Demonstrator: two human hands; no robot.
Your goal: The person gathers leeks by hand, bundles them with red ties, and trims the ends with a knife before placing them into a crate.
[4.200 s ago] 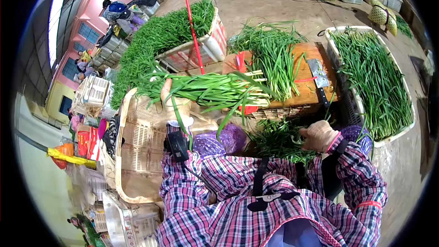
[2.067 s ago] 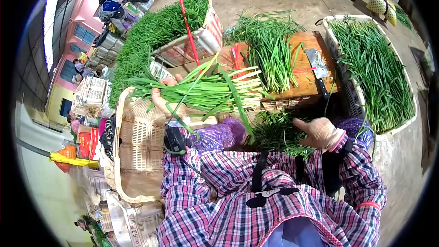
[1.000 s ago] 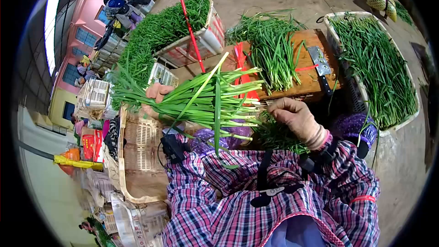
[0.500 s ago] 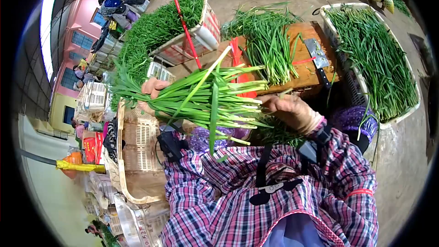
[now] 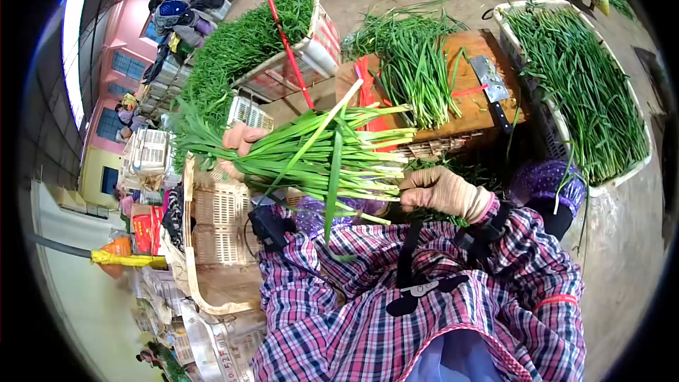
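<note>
A bundle of long green stalks lies across the middle, its pale ends pointing right. My left hand is wrapped round its leafy part. By the pale ends is my right hand, gloved, its fingers pinched together at the lower stalks; what they grip is too small to make out. One pale stalk sticks up out of the bundle and a broad leaf hangs down. Beyond, more cut stalks lie on a wooden board, beside a cleaver with a black handle.
A white crate of greens stands at the right, another heaped crate at the upper left with a red stick. An empty-looking beige basket is left of my lap. Red ties hang by the board. People are in the far left background.
My right hand has moved down slightly from the tips of the pale ends and its fingers have closed into a pinch. My left hand keeps its hold on the bundle.
</note>
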